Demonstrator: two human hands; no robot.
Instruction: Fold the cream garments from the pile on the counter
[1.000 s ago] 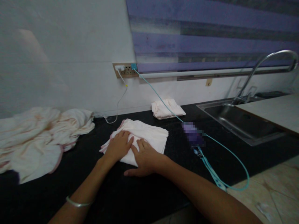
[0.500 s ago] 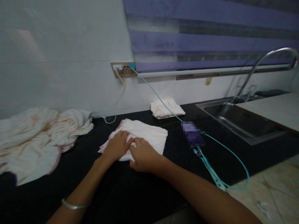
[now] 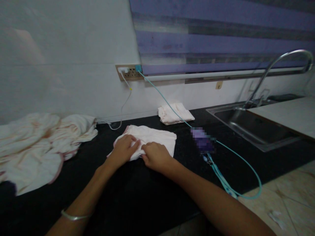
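- No readable text, labels, brands or numbers anywhere in view.
- Purple device (image 3: 202,143) on the counter (image 3: 147,183) is pixelated; any marking is illegible.
- Socket strip (image 3: 129,72) on the wall: no legible marking.

The folded cloth (image 3: 152,139) is pale cream with a pink edge. The table (image 3: 137,196) is black. The cable (image 3: 236,157) is teal, and the blind (image 3: 221,36) is purple-and-grey striped.

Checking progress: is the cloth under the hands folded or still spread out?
Folded. The pale cloth lies as a compact layered rectangle on the black counter, with the left hand and right hand gripping its near edge.
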